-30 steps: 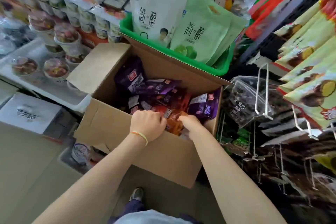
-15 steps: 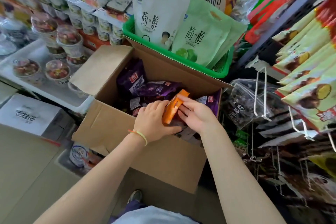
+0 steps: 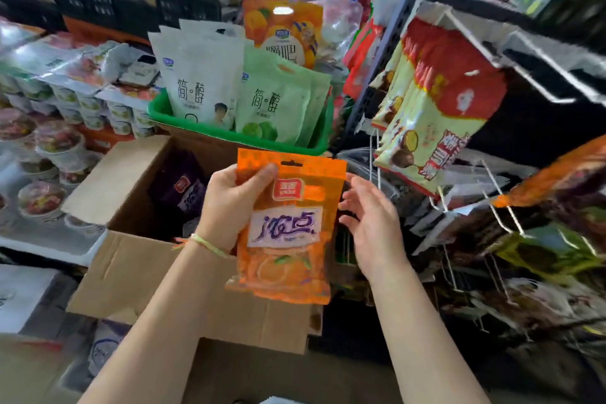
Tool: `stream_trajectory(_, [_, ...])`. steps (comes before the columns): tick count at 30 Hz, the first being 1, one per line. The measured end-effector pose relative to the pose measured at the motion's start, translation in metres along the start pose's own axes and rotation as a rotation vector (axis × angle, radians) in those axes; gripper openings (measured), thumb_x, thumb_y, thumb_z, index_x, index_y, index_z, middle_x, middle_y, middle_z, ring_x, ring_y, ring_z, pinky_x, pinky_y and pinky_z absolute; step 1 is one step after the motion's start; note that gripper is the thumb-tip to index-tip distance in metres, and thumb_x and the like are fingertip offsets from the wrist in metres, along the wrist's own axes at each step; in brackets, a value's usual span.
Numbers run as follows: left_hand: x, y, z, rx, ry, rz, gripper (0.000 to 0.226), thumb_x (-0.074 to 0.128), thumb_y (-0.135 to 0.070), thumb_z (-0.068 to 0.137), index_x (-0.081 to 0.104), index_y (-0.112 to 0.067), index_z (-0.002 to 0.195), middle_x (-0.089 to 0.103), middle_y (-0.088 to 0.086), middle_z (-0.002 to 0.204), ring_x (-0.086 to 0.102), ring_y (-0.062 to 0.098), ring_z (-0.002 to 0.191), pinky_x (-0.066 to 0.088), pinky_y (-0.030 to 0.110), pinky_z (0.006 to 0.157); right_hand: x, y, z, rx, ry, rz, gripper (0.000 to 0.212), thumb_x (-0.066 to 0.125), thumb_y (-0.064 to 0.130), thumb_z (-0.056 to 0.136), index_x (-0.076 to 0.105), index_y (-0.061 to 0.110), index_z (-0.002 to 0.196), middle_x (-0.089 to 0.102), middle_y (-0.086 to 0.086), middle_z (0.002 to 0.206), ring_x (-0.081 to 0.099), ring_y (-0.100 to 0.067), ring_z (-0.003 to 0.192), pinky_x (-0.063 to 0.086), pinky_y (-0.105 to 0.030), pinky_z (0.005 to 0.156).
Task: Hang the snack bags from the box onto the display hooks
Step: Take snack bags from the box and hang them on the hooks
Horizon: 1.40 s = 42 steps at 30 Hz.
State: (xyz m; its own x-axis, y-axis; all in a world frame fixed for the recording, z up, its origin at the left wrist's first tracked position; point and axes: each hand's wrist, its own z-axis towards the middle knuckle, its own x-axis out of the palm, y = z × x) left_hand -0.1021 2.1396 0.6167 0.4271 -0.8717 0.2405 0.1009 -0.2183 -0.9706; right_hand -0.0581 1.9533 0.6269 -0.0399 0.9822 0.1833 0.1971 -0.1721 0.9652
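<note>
My left hand [image 3: 231, 203] grips an orange snack bag [image 3: 287, 233] by its upper left corner and holds it upright above the open cardboard box [image 3: 131, 272]. A hang hole shows at the bag's top edge. My right hand [image 3: 372, 223] hovers just right of the bag with its fingers spread and relaxed, holding nothing. Purple snack bags [image 3: 183, 187] lie inside the box. White wire display hooks [image 3: 501, 207] stick out of the rack to the right, some bare, some loaded.
A green basket [image 3: 236, 138] of white and pale green pouches stands behind the box. Red-and-cream chestnut bags [image 3: 436, 115] hang on the rack's upper hooks. Stacked cups [image 3: 49, 147] fill the shelf at left. A white carton [image 3: 19, 295] sits on the floor.
The orange bag came up out of the box and now faces me upright in my left hand. My right hand let go of it. The view tilted up toward the rack.
</note>
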Motion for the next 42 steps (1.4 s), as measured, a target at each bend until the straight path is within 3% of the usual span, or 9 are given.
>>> stream_trajectory(2, [0.024, -0.008, -0.012, -0.067, 0.101, -0.05, 0.011, 0.071, -0.016, 0.088, 0.073, -0.009, 0.079, 0.077, 0.013, 0.081, 0.073, 0.024, 0.068, 0.061, 0.036, 0.065, -0.02, 0.008, -0.006, 0.027, 0.078, 0.061, 0.054, 0.064, 0.056, 0.08, 0.065, 0.017, 0.117, 0.074, -0.001, 0.104, 0.068, -0.02, 0.102, 0.05, -0.038, 0.092])
stream_trajectory(4, [0.054, -0.009, -0.023, -0.082, 0.173, -0.038, 0.012, 0.072, -0.019, 0.085, 0.073, -0.008, 0.08, 0.077, 0.016, 0.083, 0.073, 0.026, 0.07, 0.061, 0.037, 0.067, -0.039, 0.021, -0.012, 0.058, 0.169, 0.101, 0.065, 0.066, 0.056, 0.076, 0.061, 0.012, 0.124, 0.074, -0.007, 0.114, 0.069, -0.024, 0.109, 0.051, -0.044, 0.098])
stream_trajectory(8, [0.123, -0.001, -0.047, -0.126, 0.271, -0.047, 0.015, 0.075, -0.025, 0.079, 0.076, -0.011, 0.082, 0.076, 0.02, 0.091, 0.074, 0.035, 0.08, 0.06, 0.048, 0.078, -0.093, 0.045, -0.016, 0.042, 0.036, 0.082, 0.018, 0.073, 0.026, 0.085, 0.072, 0.014, 0.098, 0.078, -0.007, 0.089, 0.076, -0.023, 0.082, 0.06, -0.037, 0.074])
stream_trajectory(13, [0.22, 0.015, -0.073, -0.129, 0.345, -0.057, 0.024, 0.083, -0.027, 0.073, 0.076, -0.012, 0.09, 0.076, 0.018, 0.098, 0.073, 0.037, 0.092, 0.056, 0.056, 0.09, -0.184, 0.08, -0.013, -0.099, -0.106, 0.113, 0.01, 0.072, 0.02, 0.087, 0.077, 0.012, 0.084, 0.077, -0.011, 0.085, 0.075, -0.026, 0.076, 0.06, -0.036, 0.068])
stream_trajectory(17, [0.303, 0.021, -0.085, -0.065, 0.469, 0.014, 0.031, 0.08, -0.023, 0.075, 0.071, -0.016, 0.105, 0.077, 0.009, 0.104, 0.073, 0.03, 0.099, 0.056, 0.052, 0.092, -0.257, 0.126, 0.007, -0.26, -0.213, 0.128, 0.02, 0.076, 0.026, 0.085, 0.075, 0.011, 0.097, 0.078, -0.008, 0.093, 0.076, -0.026, 0.085, 0.059, -0.038, 0.072])
stream_trajectory(21, [0.371, 0.022, -0.084, 0.074, 0.402, 0.017, 0.022, 0.079, -0.017, 0.083, 0.071, -0.017, 0.104, 0.077, 0.007, 0.104, 0.073, 0.028, 0.097, 0.057, 0.052, 0.089, -0.311, 0.167, 0.028, -0.374, -0.196, 0.01, 0.022, 0.071, 0.035, 0.089, 0.073, 0.016, 0.1, 0.078, -0.002, 0.096, 0.075, -0.02, 0.09, 0.06, -0.037, 0.08])
stream_trajectory(26, [0.422, 0.026, -0.079, 0.087, 0.303, -0.039, 0.027, 0.079, -0.017, 0.083, 0.069, -0.009, 0.106, 0.077, 0.009, 0.102, 0.074, 0.028, 0.093, 0.06, 0.05, 0.083, -0.346, 0.189, 0.053, -0.424, -0.178, -0.042, 0.022, 0.065, 0.035, 0.094, 0.071, 0.016, 0.085, 0.076, -0.011, 0.097, 0.073, -0.032, 0.095, 0.058, -0.05, 0.088])
stream_trajectory(35, [0.447, 0.027, -0.072, 0.028, 0.239, -0.047, 0.034, 0.079, -0.021, 0.084, 0.067, -0.008, 0.113, 0.076, 0.011, 0.104, 0.074, 0.03, 0.094, 0.059, 0.053, 0.084, -0.352, 0.202, 0.082, -0.397, -0.202, -0.037, 0.026, 0.065, 0.03, 0.095, 0.069, 0.005, 0.091, 0.072, -0.006, 0.082, 0.071, -0.016, 0.071, 0.059, -0.023, 0.061])
stream_trajectory(42, [0.45, 0.04, -0.067, 0.027, 0.156, -0.008, 0.033, 0.08, -0.025, 0.083, 0.069, -0.008, 0.109, 0.077, 0.01, 0.101, 0.075, 0.029, 0.092, 0.06, 0.051, 0.083, -0.356, 0.197, 0.095, -0.393, -0.205, -0.11, 0.031, 0.067, 0.031, 0.093, 0.071, 0.001, 0.09, 0.076, -0.014, 0.09, 0.073, -0.031, 0.087, 0.062, -0.042, 0.077])
